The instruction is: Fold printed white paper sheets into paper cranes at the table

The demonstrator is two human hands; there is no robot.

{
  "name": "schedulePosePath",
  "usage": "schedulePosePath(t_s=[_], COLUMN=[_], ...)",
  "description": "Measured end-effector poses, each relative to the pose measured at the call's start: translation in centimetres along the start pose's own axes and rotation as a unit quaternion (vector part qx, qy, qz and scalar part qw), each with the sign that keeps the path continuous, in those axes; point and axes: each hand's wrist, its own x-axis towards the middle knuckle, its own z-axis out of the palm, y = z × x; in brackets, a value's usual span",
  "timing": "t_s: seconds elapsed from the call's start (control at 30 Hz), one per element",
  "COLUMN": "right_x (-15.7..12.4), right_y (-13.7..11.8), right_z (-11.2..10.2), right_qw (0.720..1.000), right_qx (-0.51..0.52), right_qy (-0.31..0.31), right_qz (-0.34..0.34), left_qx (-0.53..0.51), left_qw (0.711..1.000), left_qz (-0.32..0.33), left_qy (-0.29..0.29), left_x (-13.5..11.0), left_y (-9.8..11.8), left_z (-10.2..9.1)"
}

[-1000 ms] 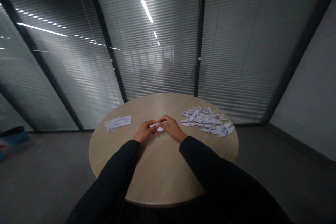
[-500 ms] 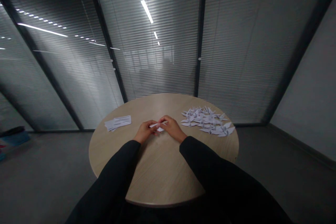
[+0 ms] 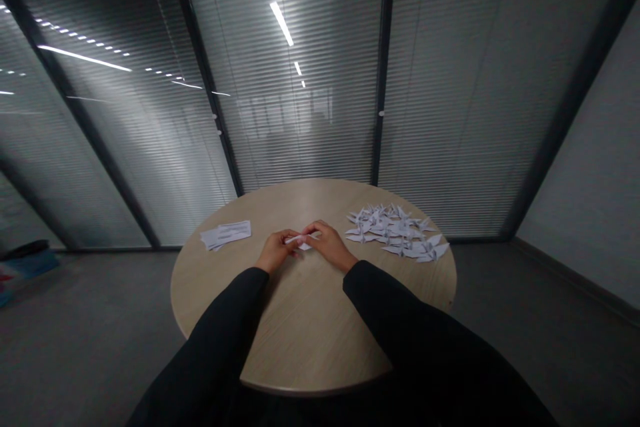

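Over the middle of the round wooden table (image 3: 300, 320), my left hand (image 3: 274, 250) and my right hand (image 3: 329, 245) meet around a small piece of folded white paper (image 3: 306, 246). Both hands are closed on it, fingertips pinching it from either side. Much of the paper is hidden behind my fingers, so its exact folded shape cannot be made out. To the right lies a spread of several folded white paper cranes (image 3: 395, 230). Left of my hands rests a small stack of flat white paper sheets (image 3: 227, 234), slightly fanned.
Beyond the table's far edge rises a glass partition with blinds (image 3: 310, 140) and dark frames. A plain wall (image 3: 595, 213) stands to the right. On the floor at far left sits a blue bin with a dark rim (image 3: 33, 260).
My hands keep the same hold on the folded paper, with barely visible finger movement. The whole view has shifted very slightly.
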Motion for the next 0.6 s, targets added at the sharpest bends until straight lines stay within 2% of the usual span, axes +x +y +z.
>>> schedulePosePath(t_s=[0.2,0.6], right_x=[0.10,0.15], right_y=[0.21,0.36], right_z=[-0.25,-0.25], right_qw=[0.999,0.997], right_qx=[0.018,0.044], right_qy=[-0.003,0.021], right_qz=[-0.030,-0.057], left_qx=[-0.041,-0.096], left_qw=[0.999,0.995], left_qz=[-0.021,-0.042], left_qy=[0.014,0.005], left_x=[-0.13,-0.47], left_y=[0.32,0.81], left_z=[-0.08,0.08])
